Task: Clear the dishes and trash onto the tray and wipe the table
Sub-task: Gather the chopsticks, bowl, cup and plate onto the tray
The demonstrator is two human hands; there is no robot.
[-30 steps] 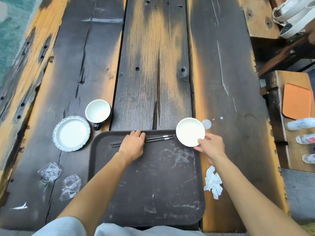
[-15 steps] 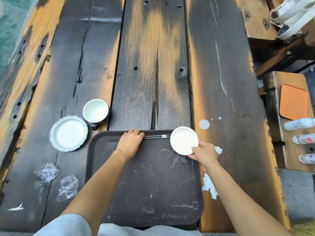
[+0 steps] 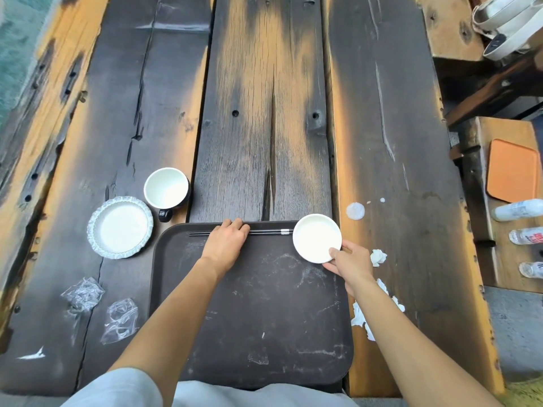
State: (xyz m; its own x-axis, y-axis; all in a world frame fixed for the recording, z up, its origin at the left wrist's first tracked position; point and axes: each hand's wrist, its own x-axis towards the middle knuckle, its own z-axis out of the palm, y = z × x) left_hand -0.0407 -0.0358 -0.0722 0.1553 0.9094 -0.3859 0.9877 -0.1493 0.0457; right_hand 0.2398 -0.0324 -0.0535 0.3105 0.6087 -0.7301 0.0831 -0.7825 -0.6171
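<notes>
Head view. A small white dish [image 3: 317, 238] is pinched at its near rim by the right hand [image 3: 351, 264], over the far right corner of the dark tray [image 3: 249, 318]. Black chopsticks [image 3: 264, 232] along the tray's far edge are covered by the flat, open left hand [image 3: 226, 243]. A cup [image 3: 166, 188], a fluted plate [image 3: 120, 227], plastic wrappers [image 3: 119, 320] and crumpled tissue [image 3: 378, 257] are seen on the wooden table [image 3: 264, 113].

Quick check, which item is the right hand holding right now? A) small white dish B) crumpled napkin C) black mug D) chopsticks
A: the right hand grips the rim of the small white dish at the far right corner of the tray; the chopsticks lie under the left hand.
</notes>
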